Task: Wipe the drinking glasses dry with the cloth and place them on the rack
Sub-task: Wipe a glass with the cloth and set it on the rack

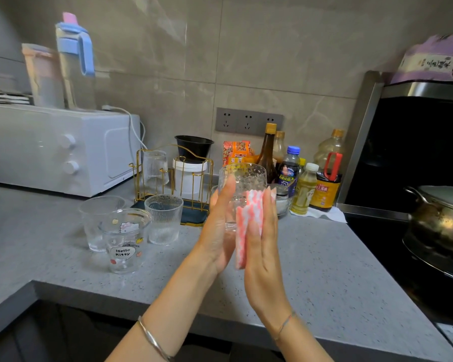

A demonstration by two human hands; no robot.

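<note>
Head view: glass, upright, centre frame, pressed between flat, straight-fingered left hand and right hand flattening cloth against it; rack near, frame-left, left hand nearer.

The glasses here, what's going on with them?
A person is wiping a dimpled glass, held between the left hand and the right hand, which presses a pink-and-white cloth against it. A ribbed glass sits on the gold rack. A plain glass, a Hello Kitty glass and a second ribbed glass wait on the counter.
</note>
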